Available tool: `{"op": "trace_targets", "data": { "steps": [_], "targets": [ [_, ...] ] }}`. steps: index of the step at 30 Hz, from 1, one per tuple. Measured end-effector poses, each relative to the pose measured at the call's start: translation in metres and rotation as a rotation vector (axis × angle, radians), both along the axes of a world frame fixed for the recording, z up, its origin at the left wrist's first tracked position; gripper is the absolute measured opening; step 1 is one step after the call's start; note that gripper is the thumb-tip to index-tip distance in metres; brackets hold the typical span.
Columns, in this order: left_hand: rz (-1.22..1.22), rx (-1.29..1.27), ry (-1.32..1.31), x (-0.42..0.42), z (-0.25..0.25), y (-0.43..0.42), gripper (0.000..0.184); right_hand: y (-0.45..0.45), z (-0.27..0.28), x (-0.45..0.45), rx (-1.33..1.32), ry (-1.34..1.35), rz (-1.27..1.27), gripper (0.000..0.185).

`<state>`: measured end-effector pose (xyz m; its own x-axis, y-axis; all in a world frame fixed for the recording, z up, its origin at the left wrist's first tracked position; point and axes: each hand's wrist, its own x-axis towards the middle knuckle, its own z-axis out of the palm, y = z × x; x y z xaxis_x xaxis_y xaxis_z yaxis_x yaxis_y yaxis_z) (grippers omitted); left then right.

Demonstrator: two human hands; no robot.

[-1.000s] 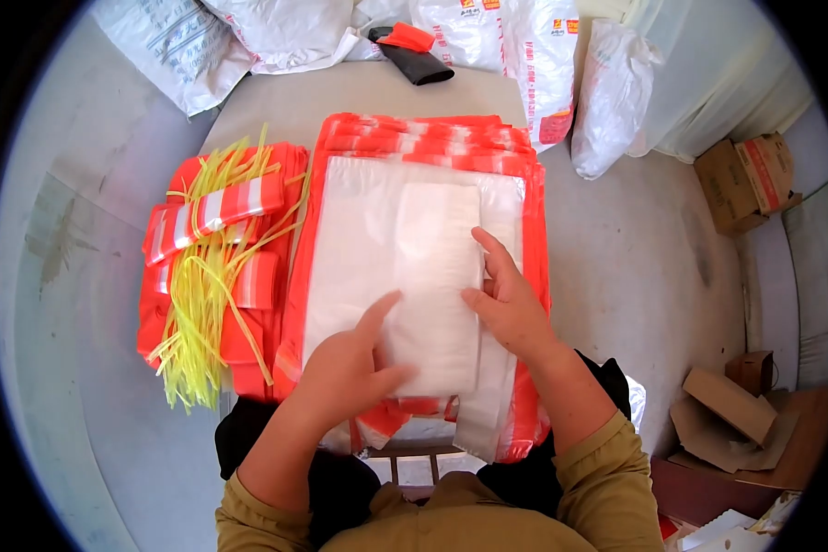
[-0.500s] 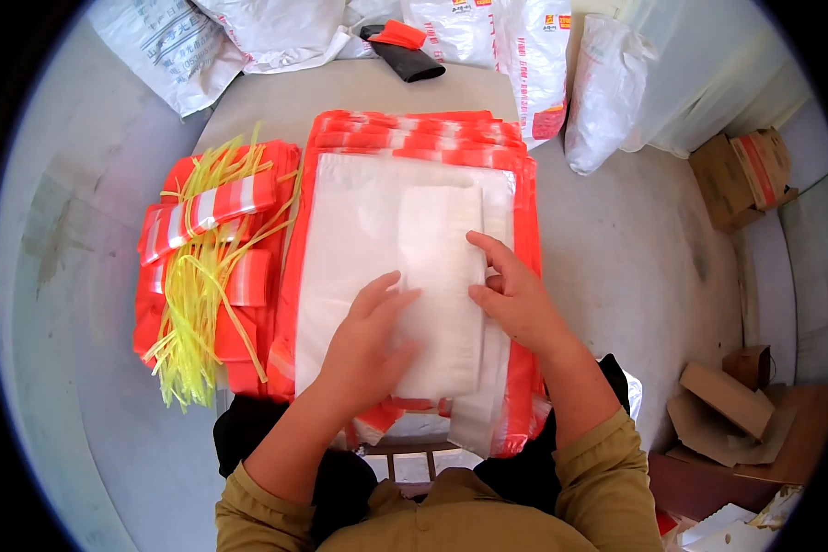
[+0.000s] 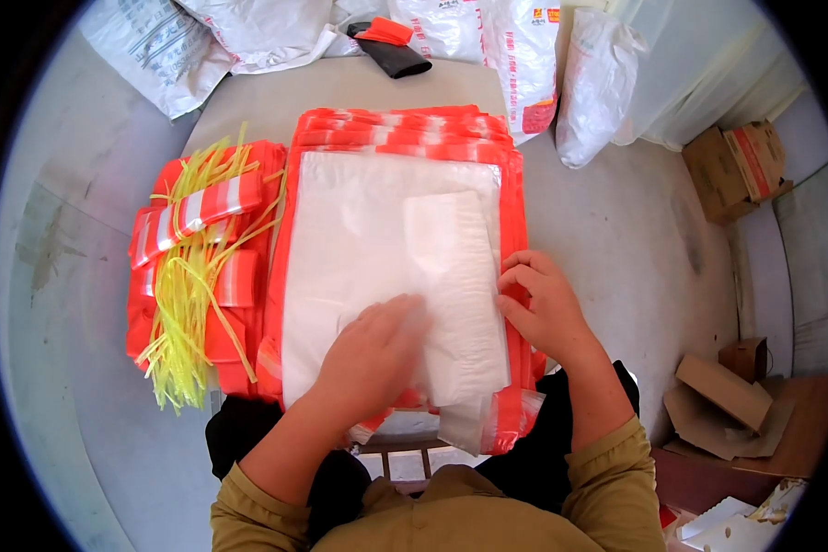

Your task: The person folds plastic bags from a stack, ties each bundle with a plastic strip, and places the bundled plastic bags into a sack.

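A folded white plastic stack (image 3: 451,276) lies lengthwise on a broad, flat pile of clear plastic bags (image 3: 350,221). Beneath them is a thick stack of red plastic bags (image 3: 405,131), its red edges showing on both sides. My left hand (image 3: 373,354) reaches across the clear bags toward the folded stack's left edge, fingers stretched out and blurred at the tips. My right hand (image 3: 545,308) is at the right edge of the pile, fingers bent but apart, holding nothing I can see.
Folded red bags (image 3: 239,276) topped by yellow plastic strips (image 3: 186,294) lie at the left. White printed sacks (image 3: 520,64) line the far side, near a black and red item (image 3: 391,55). Cardboard boxes (image 3: 736,175) stand at the right, with an opened carton (image 3: 722,405) lower down.
The folded white stack has turned slightly, its near end shifting right. My right hand has moved right, off its edge; my left hand has moved slightly right and down.
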<state>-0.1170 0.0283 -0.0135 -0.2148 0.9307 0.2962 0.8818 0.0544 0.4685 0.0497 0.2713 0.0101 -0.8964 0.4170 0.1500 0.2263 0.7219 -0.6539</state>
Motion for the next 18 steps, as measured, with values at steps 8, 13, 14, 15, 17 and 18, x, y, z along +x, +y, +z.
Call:
{"op": "trace_targets", "data": {
  "steps": [8, 13, 14, 15, 17, 18],
  "targets": [
    [-0.024, 0.003, -0.035, 0.0, -0.002, 0.002, 0.062, -0.002, -0.003, -0.002, -0.022, 0.03, -0.002, 0.011],
    [-0.033, 0.037, -0.066, 0.0, -0.001, 0.003, 0.069, 0.001, -0.002, -0.005, 0.193, 0.14, 0.171, 0.01],
    [-0.039, 0.039, -0.054, -0.001, -0.002, 0.003, 0.071, 0.004, -0.002, -0.005, 0.259, 0.13, 0.224, 0.011],
    [-0.045, 0.042, -0.041, -0.001, -0.004, 0.003, 0.072, 0.007, -0.004, -0.006, 0.326, 0.122, 0.277, 0.013],
    [-0.051, 0.038, -0.03, -0.001, -0.004, 0.003, 0.075, 0.009, -0.007, -0.008, 0.387, 0.119, 0.344, 0.015],
    [-0.053, 0.032, -0.033, -0.001, -0.002, 0.003, 0.076, 0.009, -0.009, -0.009, 0.381, 0.123, 0.358, 0.016]
  ]
}}
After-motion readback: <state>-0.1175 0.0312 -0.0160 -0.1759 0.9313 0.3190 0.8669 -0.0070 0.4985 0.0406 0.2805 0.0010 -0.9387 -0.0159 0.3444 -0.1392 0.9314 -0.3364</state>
